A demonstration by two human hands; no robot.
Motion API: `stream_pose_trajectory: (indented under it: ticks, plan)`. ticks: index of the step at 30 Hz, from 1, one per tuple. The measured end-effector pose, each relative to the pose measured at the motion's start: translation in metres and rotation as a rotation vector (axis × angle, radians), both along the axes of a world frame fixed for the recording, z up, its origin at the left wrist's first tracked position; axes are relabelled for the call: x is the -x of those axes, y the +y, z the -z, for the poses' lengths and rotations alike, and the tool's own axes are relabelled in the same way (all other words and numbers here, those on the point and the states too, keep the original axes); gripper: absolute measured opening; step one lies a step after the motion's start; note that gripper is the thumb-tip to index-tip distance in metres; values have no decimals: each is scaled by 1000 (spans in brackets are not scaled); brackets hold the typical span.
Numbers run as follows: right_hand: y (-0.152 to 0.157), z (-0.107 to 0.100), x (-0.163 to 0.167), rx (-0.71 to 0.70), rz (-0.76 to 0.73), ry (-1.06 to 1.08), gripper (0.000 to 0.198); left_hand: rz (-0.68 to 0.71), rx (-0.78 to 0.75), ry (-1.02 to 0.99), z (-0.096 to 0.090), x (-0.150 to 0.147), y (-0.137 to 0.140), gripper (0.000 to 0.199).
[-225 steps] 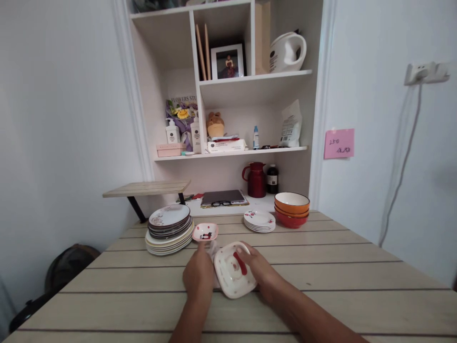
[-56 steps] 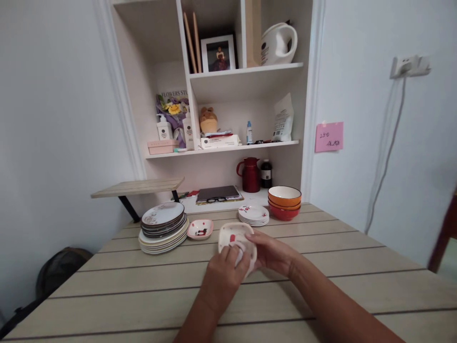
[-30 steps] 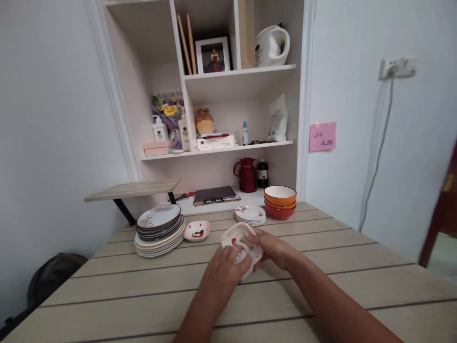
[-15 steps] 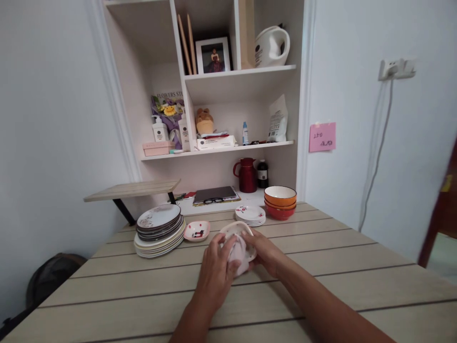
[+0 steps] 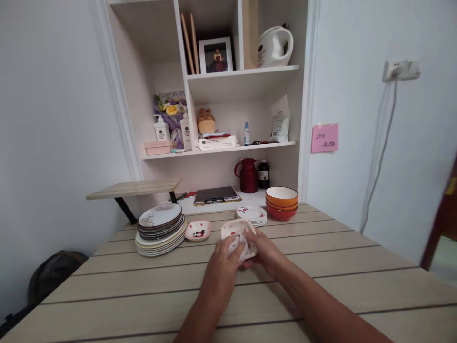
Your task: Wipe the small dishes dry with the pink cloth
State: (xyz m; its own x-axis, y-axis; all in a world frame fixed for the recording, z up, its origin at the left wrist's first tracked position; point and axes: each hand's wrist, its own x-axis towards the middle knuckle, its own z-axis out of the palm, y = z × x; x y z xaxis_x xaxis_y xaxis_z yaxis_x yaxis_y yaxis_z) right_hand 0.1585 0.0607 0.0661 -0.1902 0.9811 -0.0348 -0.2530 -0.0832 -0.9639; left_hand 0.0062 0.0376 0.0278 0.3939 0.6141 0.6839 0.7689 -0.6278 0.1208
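Note:
A small cream dish with red marks inside is tilted above the table, its open side towards me. My right hand grips its right rim, thumb inside and fingers underneath. In my left hand a pale pinkish-white cloth is bunched and pressed against the inside of the dish. The cloth and fingers hide much of the dish's inside. Just to the left, a similar pink-rimmed dish with a red and black picture lies on the table.
A tall stack of plates stands at left, below a small raised shelf. Small flowered plates and stacked orange and red bowls are further back. Behind them are a red jug and a closed laptop.
My left hand and the cloth have moved slightly up and deeper into the dish. More of the dish's inner left side shows. The right hand keeps its hold.

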Motion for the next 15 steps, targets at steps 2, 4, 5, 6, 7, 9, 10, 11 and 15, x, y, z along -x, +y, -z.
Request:
stream_pose_trajectory:
  ticks: [2, 4, 5, 6, 7, 9, 10, 11, 15]
  plan:
    - [0, 1, 0, -5, -8, 18, 34, 47, -15, -45, 2, 1, 2, 56]
    - [1, 1, -1, -20, -14, 16, 34, 87, -4, -89, 3, 2, 1, 56]
    - [1, 1, -1, -30, -13, 1, 34, 104, 19, -105, 3, 2, 0, 55]
    - [2, 1, -1, -44, -7, -20, 35, 117, 54, -121, 3, 2, -1, 55]
    - [3, 1, -1, -65, 2, -45, 37, 128, 95, -139, 3, 2, -2, 56]
    - [4, 4, -2, -122, 12, -98, 41, 137, 189, -187, 5, 2, -2, 58]
    - [5, 5, -2, -151, 9, -120, 44, 138, 228, -216, 6, 2, -2, 59]
    - [6, 7, -2, -170, 2, -136, 46, 139, 255, -244, 6, 3, 0, 60]
    - [7, 16, 1, -170, -20, -143, 56, 72, 203, -357, 4, 12, 6, 54]
